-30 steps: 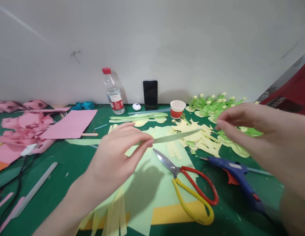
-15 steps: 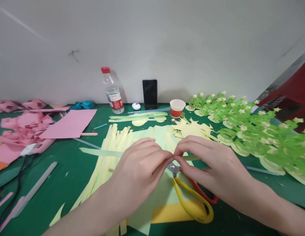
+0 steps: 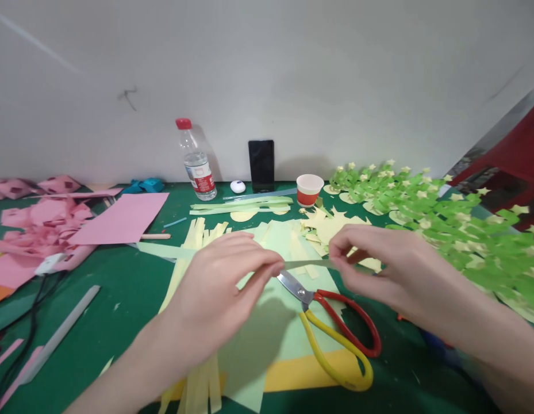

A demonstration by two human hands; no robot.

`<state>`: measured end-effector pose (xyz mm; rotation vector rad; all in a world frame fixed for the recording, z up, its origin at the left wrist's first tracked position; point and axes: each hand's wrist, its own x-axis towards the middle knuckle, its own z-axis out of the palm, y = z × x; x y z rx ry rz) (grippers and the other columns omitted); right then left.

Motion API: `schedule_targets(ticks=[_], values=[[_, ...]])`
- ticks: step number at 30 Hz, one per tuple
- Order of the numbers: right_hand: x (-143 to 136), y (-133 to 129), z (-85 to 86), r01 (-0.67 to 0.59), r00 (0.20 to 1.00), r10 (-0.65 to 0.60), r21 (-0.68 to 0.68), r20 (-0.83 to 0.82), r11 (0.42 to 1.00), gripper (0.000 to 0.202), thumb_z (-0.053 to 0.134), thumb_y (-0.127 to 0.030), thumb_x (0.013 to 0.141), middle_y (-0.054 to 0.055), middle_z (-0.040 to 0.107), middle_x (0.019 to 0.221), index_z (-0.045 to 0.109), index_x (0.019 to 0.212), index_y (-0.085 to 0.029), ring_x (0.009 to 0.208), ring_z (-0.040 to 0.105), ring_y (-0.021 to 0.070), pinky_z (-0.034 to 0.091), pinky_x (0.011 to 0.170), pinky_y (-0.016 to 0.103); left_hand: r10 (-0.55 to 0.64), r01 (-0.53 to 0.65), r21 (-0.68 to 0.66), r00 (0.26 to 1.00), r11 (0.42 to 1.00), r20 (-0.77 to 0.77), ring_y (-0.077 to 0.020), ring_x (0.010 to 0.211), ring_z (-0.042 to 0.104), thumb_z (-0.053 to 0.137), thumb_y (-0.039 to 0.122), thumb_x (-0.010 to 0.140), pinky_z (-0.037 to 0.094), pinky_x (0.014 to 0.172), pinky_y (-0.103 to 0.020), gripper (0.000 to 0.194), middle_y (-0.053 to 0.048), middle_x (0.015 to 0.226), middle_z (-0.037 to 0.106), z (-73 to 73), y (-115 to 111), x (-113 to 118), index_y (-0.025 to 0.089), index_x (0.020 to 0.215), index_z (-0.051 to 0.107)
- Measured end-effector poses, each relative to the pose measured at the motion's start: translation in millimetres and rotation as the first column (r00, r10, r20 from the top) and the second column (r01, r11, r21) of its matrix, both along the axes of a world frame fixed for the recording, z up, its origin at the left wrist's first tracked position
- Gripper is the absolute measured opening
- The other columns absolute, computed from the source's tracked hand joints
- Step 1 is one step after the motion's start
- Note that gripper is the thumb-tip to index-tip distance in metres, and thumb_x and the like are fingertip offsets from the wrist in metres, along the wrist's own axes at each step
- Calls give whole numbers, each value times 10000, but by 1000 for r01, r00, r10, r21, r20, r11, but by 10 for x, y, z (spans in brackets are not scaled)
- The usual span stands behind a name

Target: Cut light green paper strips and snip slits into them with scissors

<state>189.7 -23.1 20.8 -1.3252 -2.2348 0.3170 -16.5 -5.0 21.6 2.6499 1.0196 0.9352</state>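
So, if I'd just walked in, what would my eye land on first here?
Probably the left hand and right hand in the middle, with a pale green paper strip stretched between them. Just below lie scissors with one red and one yellow handle. Off to the right, bright green paper decorations topped with pale stars also stand out.

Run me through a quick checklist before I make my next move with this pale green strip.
Left hand pinching the pale green strip: ok.
Right hand meeting the strip with its fingertips: ok.
Scissors, tip clear of left hand: cannot tell, hidden.
Glue gun, nozzle clear of right hand: cannot tell, hidden.
Area under left arm free of loose strips: not ok, pale yellow strips lie there.
Bottle capped: ok.
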Motion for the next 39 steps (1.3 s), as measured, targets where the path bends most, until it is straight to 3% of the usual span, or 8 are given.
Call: schedule_targets(ticks=[3,7,9,13,17,22,29,39], values=[[214,68,34,138,989,-140,37,49,990,130,468,-198,787,-20,607,639,518,668,-211,524,553,117,405,461,220,93,-94,17,995,995,21,-138,650,621,524,166,819,464,632,-234,182,23,658,684,89,24,-110,183,677,637],[415,162,100,337,915,-383,278,131,900,171,506,-243,812,18,620,593,541,648,-211,490,568,149,386,429,249,246,-244,-52,969,968,33,-162,668,640,513,275,808,459,511,-215,220,1,690,701,162,60,-230,197,641,634],[382,160,123,287,934,-347,396,86,872,156,496,-262,845,44,657,666,578,730,-198,552,605,165,427,469,261,251,-248,-102,968,964,18,-161,667,644,520,297,803,453,491,-208,223,9,693,706,161,76,-233,204,643,644],[123,75,81,15,990,-81,472,118,881,298,395,-322,915,120,687,964,610,981,-127,875,641,226,498,679,307,149,-150,-131,989,980,-15,-133,662,647,541,240,801,474,615,-215,177,48,690,708,108,77,-137,216,690,677],[-58,28,-28,-134,990,105,365,97,921,248,424,-210,910,74,706,806,648,835,-137,748,645,186,479,665,278,108,-115,-201,993,973,-46,-143,716,665,527,254,827,488,664,-221,189,27,782,733,51,60,-57,201,790,705],[-106,28,-105,-118,991,98,267,90,956,297,424,-125,880,52,661,646,658,697,-138,563,583,149,414,522,251,77,-90,-273,995,958,-56,-166,863,669,496,224,852,500,758,-243,237,-5,986,720,-47,73,-1,197,1004,677],[-196,28,-175,-97,989,72,197,129,976,221,478,-124,848,39,645,633,663,726,-130,559,580,149,412,526,250,-24,27,-324,1000,946,13,-148,649,662,539,156,811,477,603,-231,173,8,754,734,-188,91,127,192,789,707],[-4,34,-61,-74,983,27,254,184,964,287,412,-131,867,72,659,682,648,705,-141,578,595,170,413,518,271,79,-77,-575,997,814,-22,-160,665,658,582,257,765,493,614,-228,158,19,740,737,-130,294,-30,219,710,725]])
